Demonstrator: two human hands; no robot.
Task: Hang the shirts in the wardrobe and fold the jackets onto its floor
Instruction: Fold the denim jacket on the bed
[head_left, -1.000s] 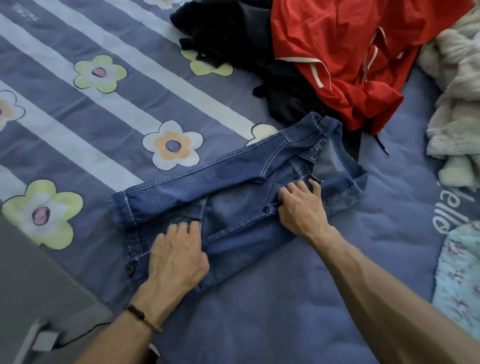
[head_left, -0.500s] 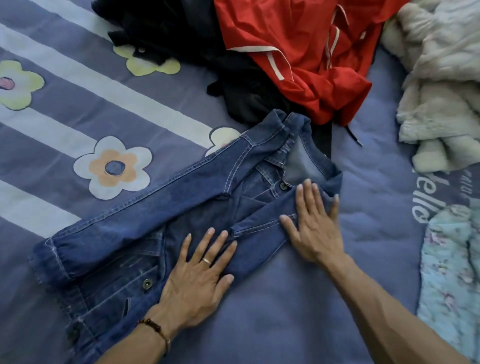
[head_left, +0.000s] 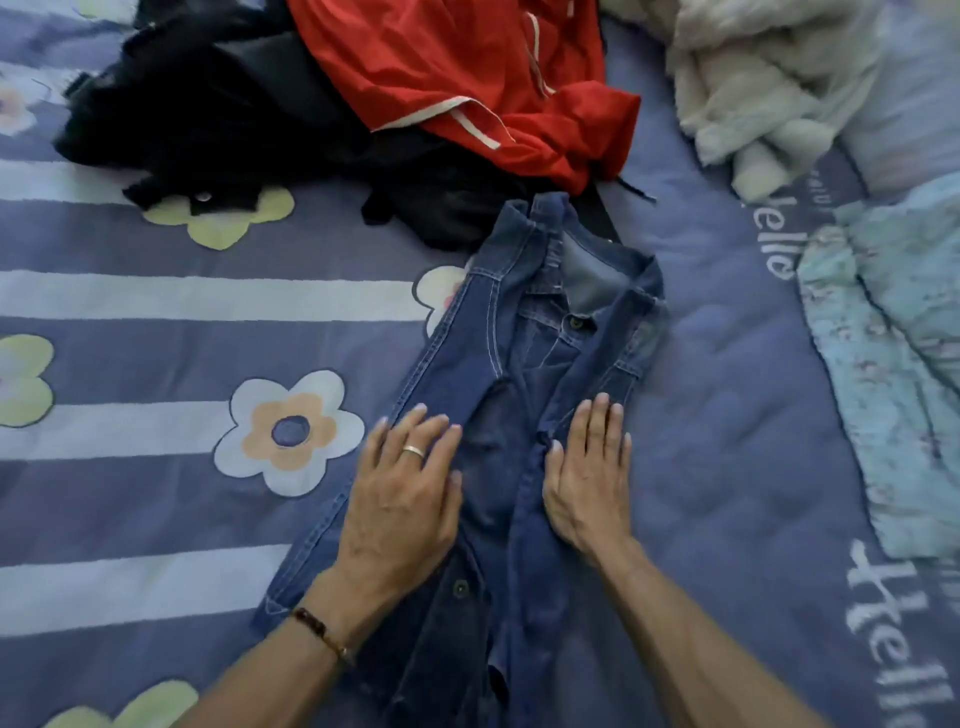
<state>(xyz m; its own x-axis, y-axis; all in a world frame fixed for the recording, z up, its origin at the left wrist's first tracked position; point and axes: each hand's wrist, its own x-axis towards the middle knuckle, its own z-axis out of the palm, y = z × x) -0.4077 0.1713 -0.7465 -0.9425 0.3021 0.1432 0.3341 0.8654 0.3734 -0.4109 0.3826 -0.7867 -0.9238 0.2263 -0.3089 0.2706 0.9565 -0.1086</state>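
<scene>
Bed cover (head_left: 156, 499) was purple, striped, flowered. Denim jacket (head_left: 524, 395) lay on it near centre, sleeves folded in, collar at far end. My left hand (head_left: 402, 499) and right hand (head_left: 589, 478) both lay flat and spread on it, gripping nothing. Red garment (head_left: 467, 78) and black clothes (head_left: 218, 114) sat beyond.

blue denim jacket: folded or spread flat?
Partly folded: blue denim jacket has sides turned inward into a narrow strip, left hand and right hand pressing it.
</scene>
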